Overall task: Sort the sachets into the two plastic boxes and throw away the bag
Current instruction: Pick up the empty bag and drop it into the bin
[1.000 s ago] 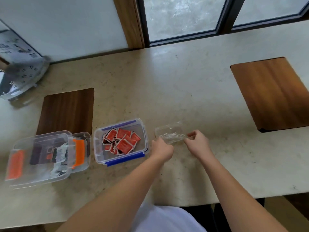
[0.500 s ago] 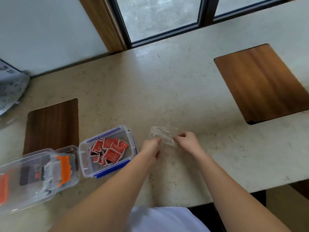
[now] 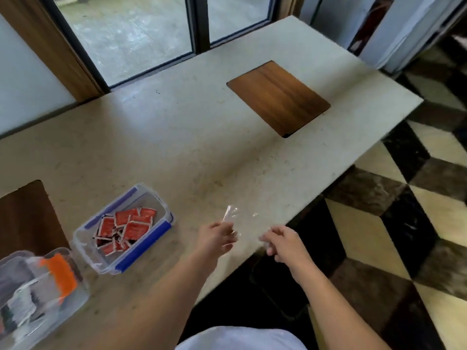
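Bag [image 3: 236, 218]: clear, thin plastic, apparently empty, held above the near edge of the surface [image 3: 202, 137]. Head view: left hand [image 3: 217, 237] pinched shut on its left edge; right hand [image 3: 283, 242] just beside its right end, fingers curled, contact too blurred to tell. Handling, judged: near weightless, limp, slippery, crumples readily; best gripped by a bunched edge. Box with blue clips [image 3: 121, 228]: open, red sachets [image 3: 123, 228] inside. Box with orange clips [image 3: 38, 294]: lower left, contents blurred. Sorting appears finished; disposal remains.
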